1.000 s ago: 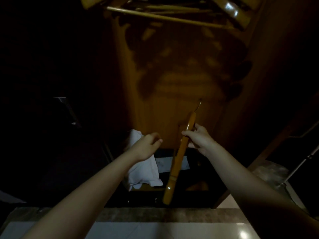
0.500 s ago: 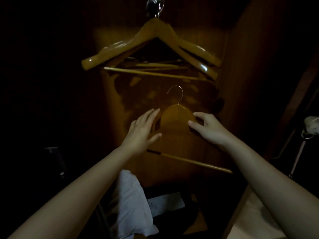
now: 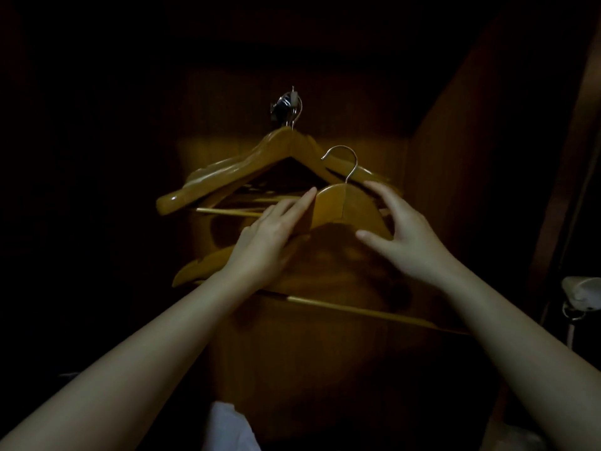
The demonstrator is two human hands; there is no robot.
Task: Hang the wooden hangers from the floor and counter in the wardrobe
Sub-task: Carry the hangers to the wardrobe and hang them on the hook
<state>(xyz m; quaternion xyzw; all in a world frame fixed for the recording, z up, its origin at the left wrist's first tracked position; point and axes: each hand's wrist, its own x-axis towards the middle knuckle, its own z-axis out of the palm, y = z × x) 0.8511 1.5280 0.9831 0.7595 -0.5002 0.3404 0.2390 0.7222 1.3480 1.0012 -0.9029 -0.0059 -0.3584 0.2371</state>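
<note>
I hold a wooden hanger (image 3: 344, 206) upright inside the dark wardrobe, its metal hook (image 3: 344, 161) pointing up. My left hand (image 3: 270, 239) grips its left shoulder and my right hand (image 3: 403, 239) grips its right shoulder; its lower bar (image 3: 374, 312) runs beneath my wrists. Just behind and above, several wooden hangers (image 3: 234, 177) hang by their hooks from the shiny rail (image 3: 286, 104). The held hook sits below and to the right of the rail, apart from it.
The wardrobe's wooden back panel (image 3: 292, 369) and right side wall (image 3: 471, 157) close in the space. A white cloth (image 3: 227, 428) lies at the bottom. A pale object (image 3: 582, 296) shows at the right edge, outside the wardrobe.
The hanger went from hanging edge-on in my right hand alone to upright in both hands. It has risen closer to the rail and the hung hangers.
</note>
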